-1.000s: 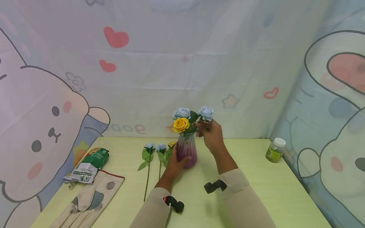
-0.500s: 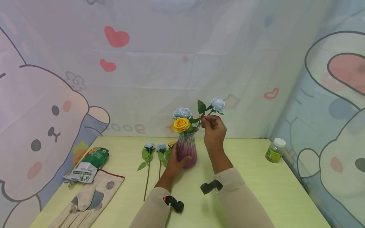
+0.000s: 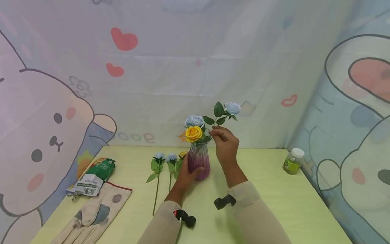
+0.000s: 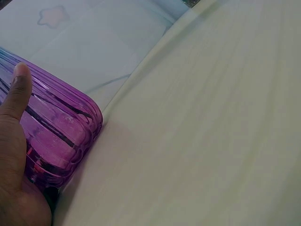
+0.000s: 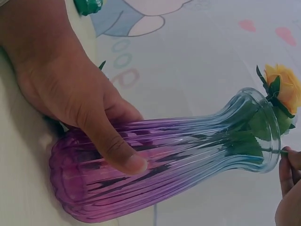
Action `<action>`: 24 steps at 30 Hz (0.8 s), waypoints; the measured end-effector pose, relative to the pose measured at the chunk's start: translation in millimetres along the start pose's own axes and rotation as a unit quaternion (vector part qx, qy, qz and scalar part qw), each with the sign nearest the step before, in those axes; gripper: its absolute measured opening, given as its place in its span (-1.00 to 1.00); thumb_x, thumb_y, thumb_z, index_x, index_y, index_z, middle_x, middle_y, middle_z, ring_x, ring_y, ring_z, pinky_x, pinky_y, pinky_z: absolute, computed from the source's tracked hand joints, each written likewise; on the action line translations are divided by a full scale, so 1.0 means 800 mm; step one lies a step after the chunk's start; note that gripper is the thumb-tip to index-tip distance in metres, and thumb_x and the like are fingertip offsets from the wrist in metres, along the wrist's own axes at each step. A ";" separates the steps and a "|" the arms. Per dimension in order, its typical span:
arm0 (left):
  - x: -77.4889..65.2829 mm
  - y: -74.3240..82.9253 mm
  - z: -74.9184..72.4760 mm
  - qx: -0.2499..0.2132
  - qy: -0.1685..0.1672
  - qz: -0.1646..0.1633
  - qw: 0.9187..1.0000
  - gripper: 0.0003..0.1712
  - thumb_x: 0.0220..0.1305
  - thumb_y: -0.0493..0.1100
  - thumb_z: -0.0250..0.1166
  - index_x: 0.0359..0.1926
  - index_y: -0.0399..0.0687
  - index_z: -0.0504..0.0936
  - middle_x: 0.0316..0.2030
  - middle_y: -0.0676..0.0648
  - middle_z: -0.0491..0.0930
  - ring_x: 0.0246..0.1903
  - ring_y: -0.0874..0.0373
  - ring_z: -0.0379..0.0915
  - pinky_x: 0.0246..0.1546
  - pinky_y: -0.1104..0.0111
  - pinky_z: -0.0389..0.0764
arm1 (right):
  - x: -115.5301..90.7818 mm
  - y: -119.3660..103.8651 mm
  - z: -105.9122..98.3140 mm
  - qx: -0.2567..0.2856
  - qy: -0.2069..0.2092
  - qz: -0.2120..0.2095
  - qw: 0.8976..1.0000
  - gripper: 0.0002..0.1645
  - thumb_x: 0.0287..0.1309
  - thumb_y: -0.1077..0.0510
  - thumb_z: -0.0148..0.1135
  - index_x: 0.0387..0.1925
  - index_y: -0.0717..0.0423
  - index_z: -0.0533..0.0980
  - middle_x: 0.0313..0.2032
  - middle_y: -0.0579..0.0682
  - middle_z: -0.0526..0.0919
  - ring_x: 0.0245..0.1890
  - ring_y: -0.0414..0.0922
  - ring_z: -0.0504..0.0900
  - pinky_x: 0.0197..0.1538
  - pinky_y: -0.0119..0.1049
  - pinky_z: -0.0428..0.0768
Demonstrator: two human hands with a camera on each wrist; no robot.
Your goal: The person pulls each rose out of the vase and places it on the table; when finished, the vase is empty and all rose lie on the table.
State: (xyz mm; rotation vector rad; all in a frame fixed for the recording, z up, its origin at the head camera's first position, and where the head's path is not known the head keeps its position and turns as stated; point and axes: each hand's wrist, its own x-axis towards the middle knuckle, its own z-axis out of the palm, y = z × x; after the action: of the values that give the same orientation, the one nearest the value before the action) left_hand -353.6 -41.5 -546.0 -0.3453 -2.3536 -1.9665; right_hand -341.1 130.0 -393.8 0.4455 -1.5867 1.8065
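Note:
A ribbed glass vase [image 3: 199, 162], purple below and clear bluish at the flared rim, stands upright on the table. My left hand [image 3: 186, 176] grips its lower body from the left, thumb across the front. In the vase are a yellow rose [image 3: 193, 134] and pale blue roses [image 3: 194, 121]. At the rim's right side my right hand [image 3: 226, 144] pinches the stem of another blue rose [image 3: 233, 108], whose bloom and leaves rise above the fingers. In the right wrist view, a bit of that stem [image 5: 284, 152] shows between the fingertips, at the vase mouth.
Blue roses [image 3: 159, 156] with long stems and a partly hidden yellow rose [image 3: 182, 154] lie left of the vase. Farther left are a green and white packet [image 3: 94, 176] and a work glove [image 3: 97, 213]. A white-capped jar [image 3: 293, 161] stands near the table's right edge.
My right hand has shifted its grip lower on the stem. The blue rose it holds has swung up and right, away from the other blooms. The left hand and vase stay put.

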 end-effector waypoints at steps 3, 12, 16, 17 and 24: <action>0.000 -0.001 0.000 -0.005 0.001 -0.002 1.000 0.26 0.37 0.22 0.53 0.80 0.22 -0.11 0.74 -0.19 0.09 0.73 -0.26 0.01 0.73 -0.23 0.03 | 0.000 0.000 0.002 -0.006 0.005 -0.007 1.000 -0.89 0.33 0.56 0.34 -0.16 0.62 0.69 -0.04 0.56 0.74 -0.12 -0.05 0.87 0.06 -0.46 0.79; -0.001 0.000 -0.001 -0.007 -0.001 -0.001 1.000 0.26 0.39 0.19 0.52 0.80 0.22 -0.13 0.74 -0.18 0.09 0.72 -0.24 0.03 0.73 -0.21 0.04 | 0.003 0.001 -0.001 -0.018 0.011 0.026 0.999 -0.86 0.40 0.47 0.34 -0.11 0.53 0.73 -0.04 0.46 0.78 -0.16 -0.15 0.86 0.08 -0.47 0.77; -0.001 0.002 0.000 -0.014 -0.004 -0.001 1.000 0.24 0.40 0.18 0.52 0.80 0.23 -0.12 0.73 -0.18 0.10 0.72 -0.25 0.03 0.73 -0.23 0.04 | 0.001 0.000 -0.004 -0.024 0.008 0.055 0.998 -0.81 0.44 0.37 0.37 -0.01 0.37 0.77 -0.02 0.36 0.83 -0.12 -0.09 0.88 0.09 -0.47 0.77; -0.002 0.002 0.000 -0.013 -0.004 -0.002 1.000 0.24 0.40 0.19 0.52 0.80 0.23 -0.12 0.73 -0.18 0.10 0.72 -0.25 0.03 0.73 -0.23 0.04 | 0.001 0.000 -0.005 -0.023 0.006 0.057 0.998 -0.80 0.44 0.36 0.37 0.02 0.36 0.76 0.00 0.35 0.83 -0.11 -0.11 0.87 0.09 -0.47 0.77; -0.002 0.004 0.000 -0.009 -0.003 -0.004 1.000 0.26 0.38 0.20 0.53 0.80 0.20 -0.11 0.72 -0.19 0.13 0.72 -0.25 0.06 0.73 -0.21 0.07 | 0.001 -0.002 -0.010 0.015 0.032 0.061 0.998 -0.73 0.35 0.43 0.43 0.05 0.41 0.75 -0.05 0.14 0.87 -0.09 -0.32 0.83 0.10 -0.46 0.78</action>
State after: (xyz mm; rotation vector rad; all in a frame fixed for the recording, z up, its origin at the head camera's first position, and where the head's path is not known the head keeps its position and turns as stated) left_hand -351.4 -41.4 -543.4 -0.3421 -2.3454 -1.9948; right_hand -339.0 138.1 -393.9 0.3072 -1.5742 1.9185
